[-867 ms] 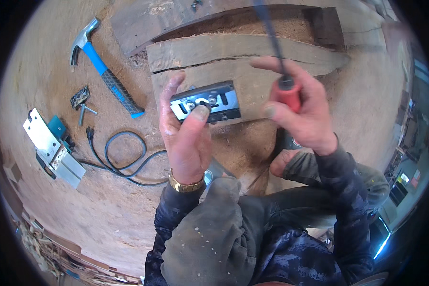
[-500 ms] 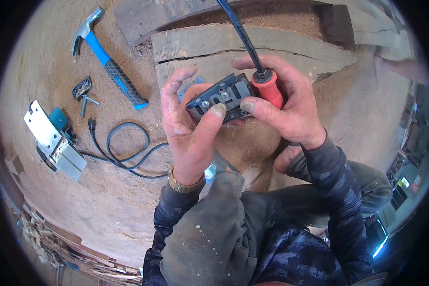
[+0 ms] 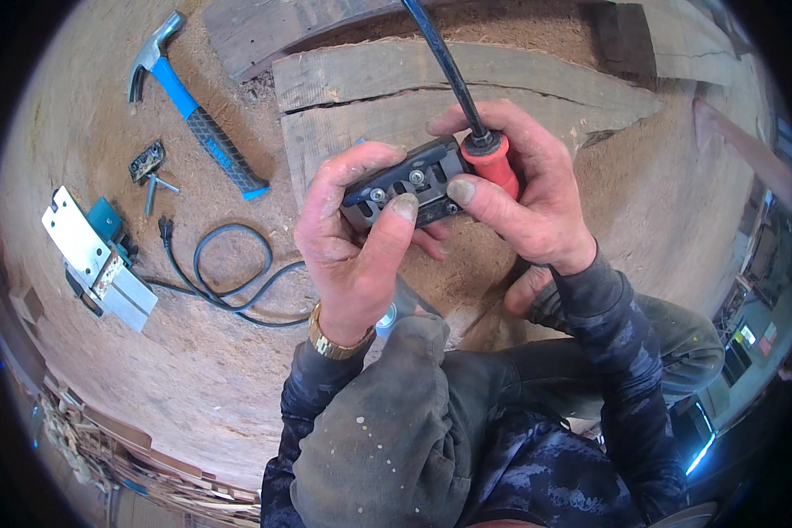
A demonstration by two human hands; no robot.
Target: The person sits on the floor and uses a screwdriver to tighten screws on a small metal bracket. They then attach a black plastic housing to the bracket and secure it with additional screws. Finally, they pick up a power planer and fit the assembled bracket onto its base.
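A dark metal block [image 3: 427,180] with slots and two bright screws is held between my hands, its slotted face up. My left hand [image 3: 348,233] closes round its left end, thumb pressed beside a screw and index finger along the far edge. With my right hand [image 3: 532,189] I grip a tool with a red handle [image 3: 491,165] and a long black shaft or cord [image 3: 449,70] running to the top edge; its kind is unclear. The right thumb presses on the block's right end. Fingertips show below the block; the rest of its underside is hidden.
Left of my hands lie a blue-handled claw hammer [image 3: 204,123], a small metal clamp-like piece [image 3: 148,163] with a bolt, and a power planer [image 3: 101,255] with a looped black cord [image 3: 238,299]. Cracked wooden planks [image 3: 352,88] lie beyond. At right is another person's blurred limb [image 3: 744,145].
My left index finger, raised off the block before, has come down along its far edge. The block has turned slightly. The other person's limb at the right has shifted.
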